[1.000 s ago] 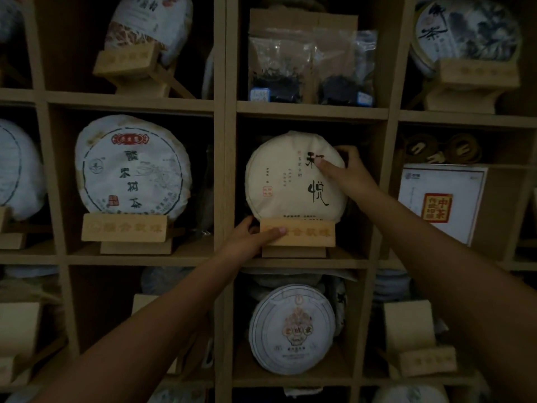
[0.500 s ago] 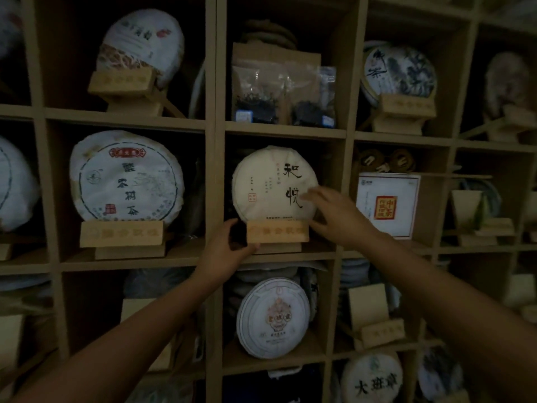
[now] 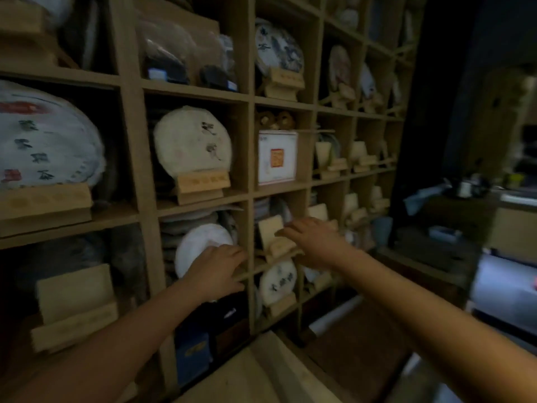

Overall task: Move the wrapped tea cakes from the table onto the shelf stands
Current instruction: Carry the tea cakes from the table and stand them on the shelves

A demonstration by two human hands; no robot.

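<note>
Head view: The wrapped tea cake [image 3: 193,145] stands upright on its wooden stand [image 3: 202,184] in a middle compartment of the shelf [image 3: 132,135]. Both hands are below it, apart from it. The left hand [image 3: 216,270] holds nothing, fingers relaxed and slightly spread, in front of a lower tea cake [image 3: 197,242]. The right hand [image 3: 315,242] holds nothing, fingers extended, in front of an empty stand [image 3: 274,237]. The picture is blurred.
</note>
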